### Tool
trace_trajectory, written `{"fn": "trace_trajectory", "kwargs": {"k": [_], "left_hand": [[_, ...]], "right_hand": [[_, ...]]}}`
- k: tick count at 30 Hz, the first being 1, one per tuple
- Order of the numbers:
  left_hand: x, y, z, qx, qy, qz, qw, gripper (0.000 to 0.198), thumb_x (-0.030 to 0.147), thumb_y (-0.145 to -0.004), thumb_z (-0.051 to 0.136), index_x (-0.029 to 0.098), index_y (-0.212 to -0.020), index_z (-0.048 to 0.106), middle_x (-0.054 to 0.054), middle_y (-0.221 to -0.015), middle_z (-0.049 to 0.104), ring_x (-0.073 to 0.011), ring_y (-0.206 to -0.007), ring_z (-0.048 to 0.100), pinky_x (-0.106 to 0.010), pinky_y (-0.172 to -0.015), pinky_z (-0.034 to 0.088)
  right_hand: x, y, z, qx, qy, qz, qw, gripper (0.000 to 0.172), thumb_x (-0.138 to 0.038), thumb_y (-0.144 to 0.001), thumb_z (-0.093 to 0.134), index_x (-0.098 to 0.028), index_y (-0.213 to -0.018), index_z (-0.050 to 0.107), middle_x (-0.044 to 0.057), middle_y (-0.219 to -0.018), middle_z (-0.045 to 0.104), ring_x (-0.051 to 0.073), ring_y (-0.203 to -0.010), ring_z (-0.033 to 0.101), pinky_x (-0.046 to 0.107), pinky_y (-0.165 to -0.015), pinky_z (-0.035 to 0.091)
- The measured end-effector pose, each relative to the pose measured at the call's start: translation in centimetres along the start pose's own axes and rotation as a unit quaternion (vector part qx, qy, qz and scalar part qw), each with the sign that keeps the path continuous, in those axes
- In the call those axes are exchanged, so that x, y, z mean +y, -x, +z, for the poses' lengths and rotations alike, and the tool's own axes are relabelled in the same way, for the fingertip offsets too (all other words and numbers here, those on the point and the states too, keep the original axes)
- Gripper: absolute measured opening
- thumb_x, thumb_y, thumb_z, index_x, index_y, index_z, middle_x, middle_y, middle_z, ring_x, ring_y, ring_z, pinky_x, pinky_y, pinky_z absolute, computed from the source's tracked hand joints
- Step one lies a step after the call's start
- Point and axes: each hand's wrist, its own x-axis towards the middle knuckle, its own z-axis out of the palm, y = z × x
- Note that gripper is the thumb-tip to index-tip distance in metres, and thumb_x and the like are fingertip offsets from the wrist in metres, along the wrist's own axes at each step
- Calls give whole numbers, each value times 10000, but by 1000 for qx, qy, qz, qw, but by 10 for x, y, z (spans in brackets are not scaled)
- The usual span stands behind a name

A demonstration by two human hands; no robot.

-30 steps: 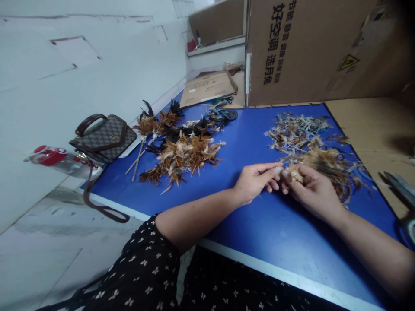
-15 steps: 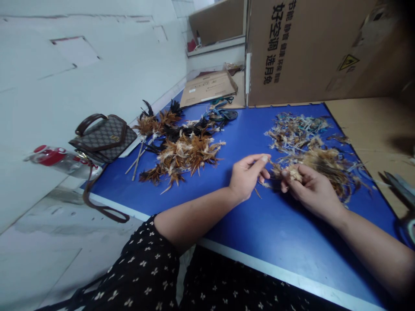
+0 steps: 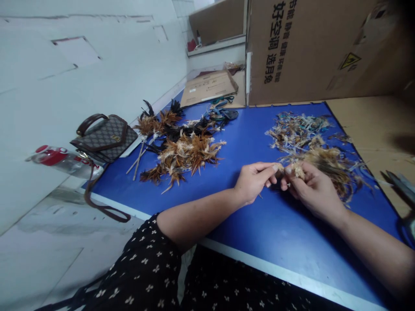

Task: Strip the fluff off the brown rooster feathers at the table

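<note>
My right hand [image 3: 313,188] pinches a small tuft of light brown feathers [image 3: 297,170] above the blue table. Close beside it, my left hand [image 3: 256,181] has its thumb and fingers pressed together on the tan feather tips [image 3: 279,169]. Behind my right hand lies a loose heap of tan and brown feathers [image 3: 327,160], with mixed bluish and brown feathers [image 3: 292,129] farther back. Left of my hands are bunches of orange-brown feathers [image 3: 191,153] and black feathers [image 3: 175,108].
A patterned handbag [image 3: 112,138] and a bottle with a red label [image 3: 53,156] are at the left. Scissors [image 3: 400,190] lie on cardboard at the right edge. A large cardboard box [image 3: 311,52] stands behind; flat cardboard [image 3: 207,88] lies at the back.
My left hand has moved right, close to my right hand, and its fingertips now meet the feathers. My right hand has hardly moved.
</note>
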Motion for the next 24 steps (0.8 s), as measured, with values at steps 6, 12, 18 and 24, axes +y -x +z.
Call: {"fn": "trace_trajectory", "kwargs": {"k": [6,12,18,24], "left_hand": [[-3,-1,1,-44,14,0,999,537,572,-846,933,116,-1124,881,-25,-727,704,-98,-649,594,-286,-624,375],[3,-2,0,-8,51,10,999,521,578,-806,966,130,-1035,830,-13,-712,702,-92,-610,587,-264,-578,364],[15,-6,-2,68,108,39,991,440,498,-824,966,159,-970,727,-70,-1006,814,-92,-623,662,-246,-532,346],[13,-10,-3,72,106,25,991,411,482,-860,943,155,-964,717,-42,-909,768,-84,-635,634,-254,-576,373]], "right_hand": [[-5,2,5,-20,9,-5,1000,529,-746,-944,827,-266,-917,607,3,-684,708,113,-492,486,244,-441,363],[-9,1,2,-25,8,7,1000,517,-720,-928,852,-247,-929,643,10,-684,714,112,-482,486,253,-448,362],[-9,-4,-12,32,-46,36,998,467,-659,-903,866,-222,-946,710,30,-716,722,118,-529,512,244,-459,352],[-10,-8,-20,10,-125,54,991,227,-384,-820,820,-205,-937,745,62,-795,767,136,-586,568,268,-545,449]]}}
